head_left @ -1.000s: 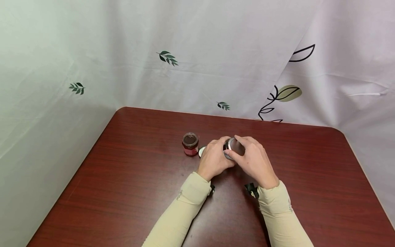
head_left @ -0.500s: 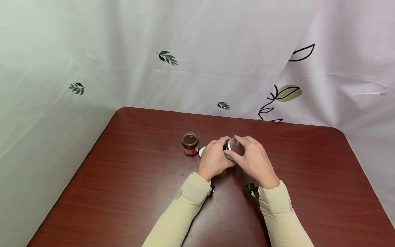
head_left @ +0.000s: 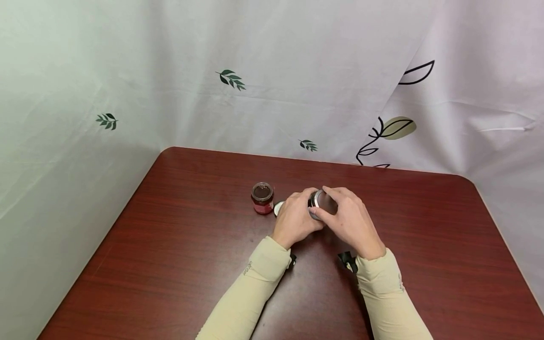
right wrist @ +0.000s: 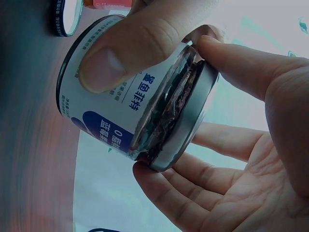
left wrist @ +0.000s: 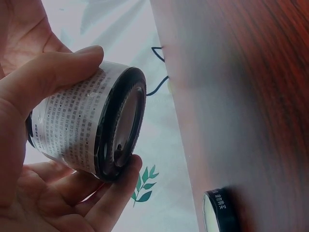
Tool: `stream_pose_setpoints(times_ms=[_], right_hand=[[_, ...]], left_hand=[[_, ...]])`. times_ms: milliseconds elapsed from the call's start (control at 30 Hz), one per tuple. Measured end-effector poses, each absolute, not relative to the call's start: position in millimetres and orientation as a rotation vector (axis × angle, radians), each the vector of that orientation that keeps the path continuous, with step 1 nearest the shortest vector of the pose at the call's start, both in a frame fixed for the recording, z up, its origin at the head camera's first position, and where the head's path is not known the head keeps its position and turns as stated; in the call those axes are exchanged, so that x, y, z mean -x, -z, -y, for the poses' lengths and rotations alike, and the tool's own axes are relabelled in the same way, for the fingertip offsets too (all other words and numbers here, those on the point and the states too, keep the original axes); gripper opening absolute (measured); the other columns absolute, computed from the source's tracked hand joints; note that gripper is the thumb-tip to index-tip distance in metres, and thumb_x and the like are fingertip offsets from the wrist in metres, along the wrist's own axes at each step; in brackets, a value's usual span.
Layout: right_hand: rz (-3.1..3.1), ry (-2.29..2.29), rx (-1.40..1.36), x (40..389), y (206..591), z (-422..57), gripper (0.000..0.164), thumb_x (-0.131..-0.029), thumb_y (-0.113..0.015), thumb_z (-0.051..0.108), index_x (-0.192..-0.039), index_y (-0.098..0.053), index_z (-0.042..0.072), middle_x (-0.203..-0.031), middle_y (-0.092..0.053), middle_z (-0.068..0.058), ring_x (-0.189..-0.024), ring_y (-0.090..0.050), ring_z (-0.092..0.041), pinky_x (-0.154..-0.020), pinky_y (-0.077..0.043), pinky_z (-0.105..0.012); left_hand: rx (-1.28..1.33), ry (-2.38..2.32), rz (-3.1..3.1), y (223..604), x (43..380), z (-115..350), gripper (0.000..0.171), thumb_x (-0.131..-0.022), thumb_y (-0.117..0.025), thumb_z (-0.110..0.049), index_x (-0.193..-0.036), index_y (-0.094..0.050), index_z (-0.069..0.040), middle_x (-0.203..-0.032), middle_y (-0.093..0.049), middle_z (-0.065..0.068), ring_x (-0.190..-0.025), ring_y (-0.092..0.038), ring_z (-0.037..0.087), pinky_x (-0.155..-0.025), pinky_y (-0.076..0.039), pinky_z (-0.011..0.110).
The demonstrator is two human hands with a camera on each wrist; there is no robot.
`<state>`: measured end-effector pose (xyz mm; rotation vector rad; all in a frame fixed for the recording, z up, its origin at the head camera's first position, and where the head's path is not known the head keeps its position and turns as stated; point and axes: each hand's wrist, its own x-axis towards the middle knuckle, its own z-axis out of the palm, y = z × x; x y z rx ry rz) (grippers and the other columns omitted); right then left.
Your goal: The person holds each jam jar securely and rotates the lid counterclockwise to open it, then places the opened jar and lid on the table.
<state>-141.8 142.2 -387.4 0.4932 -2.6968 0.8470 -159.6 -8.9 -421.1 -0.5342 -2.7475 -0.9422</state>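
Tilted on its side, a dark-filled glass jar [right wrist: 104, 118] with a white and blue label is between my two hands. My left hand [head_left: 295, 219] grips the jar's body, its thumb pressed on the label. In the left wrist view, the base of this jar [left wrist: 126, 121] faces the camera. At the other end my right hand [head_left: 352, 218] holds the rim of the silver lid [right wrist: 186, 121] between thumb and fingers. The lid sits over the jar's mouth, and dark contents show through the glass just below it.
To the left of my hands, an uncovered jar [head_left: 262, 197] with dark contents and a red label stands on the red-brown table [head_left: 191, 226]. Another lid [head_left: 278, 208], pale inside, lies beside it. A leaf-patterned white curtain [head_left: 272, 113] hangs behind the table.
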Motion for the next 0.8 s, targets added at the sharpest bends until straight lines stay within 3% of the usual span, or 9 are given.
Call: stream_pose_setpoints(times_ms=[800], right_hand=[[2.719, -0.849, -0.531, 142.1, 387.3, -145.2, 0.058, -0.077, -0.073, 0.038, -0.122, -0.059, 0.004, -0.113, -0.06, -0.009, -0.102, -0.057, -0.024, -0.084, -0.046, -0.04]], left_hand=[[0.552, 0.912, 2.779, 422.4, 160.5, 8.3, 0.069, -0.062, -0.08, -0.033, -0.122, -0.054, -0.013, -0.104, -0.063, 0.0, -0.091, -0.058, 0.017, -0.077, -0.048, 0.03]])
